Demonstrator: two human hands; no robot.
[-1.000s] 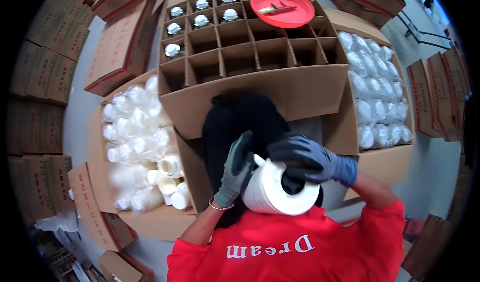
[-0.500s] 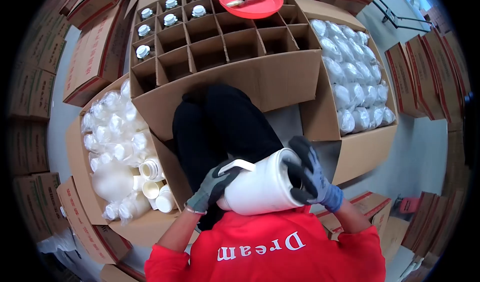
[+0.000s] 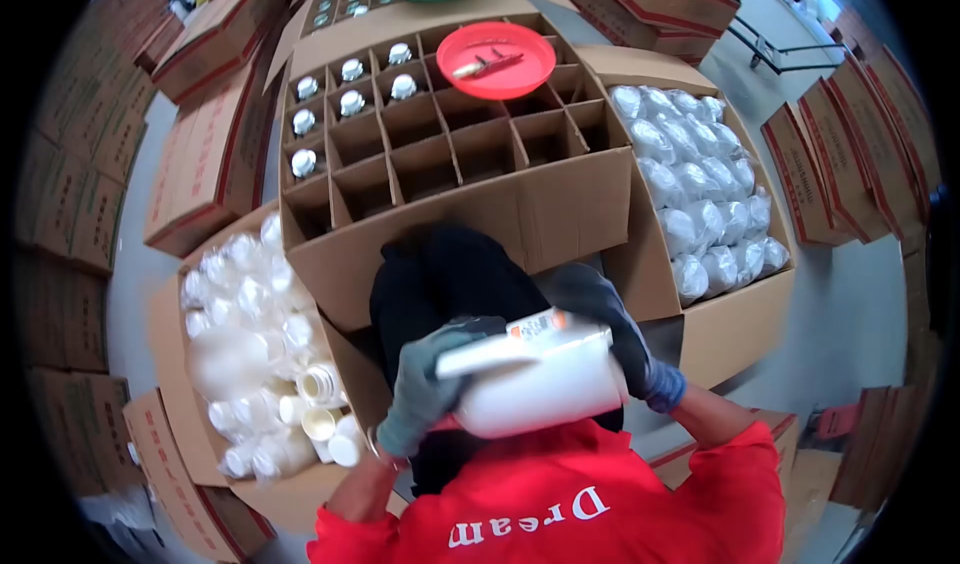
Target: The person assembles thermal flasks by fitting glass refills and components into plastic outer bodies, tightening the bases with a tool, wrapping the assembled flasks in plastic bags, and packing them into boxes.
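Clasping white container (image 3: 545, 394) between both hands (image 3: 425, 384) (image 3: 612, 324)

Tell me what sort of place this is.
Probably a warehouse or packing area: stacked cardboard cartons on the left, a divided carton partly filled with bottles, and an open carton of plastic-wrapped containers.

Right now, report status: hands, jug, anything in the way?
Left hand and right hand at opposite ends of white jug; jug sideways; red plate over some carton cells.
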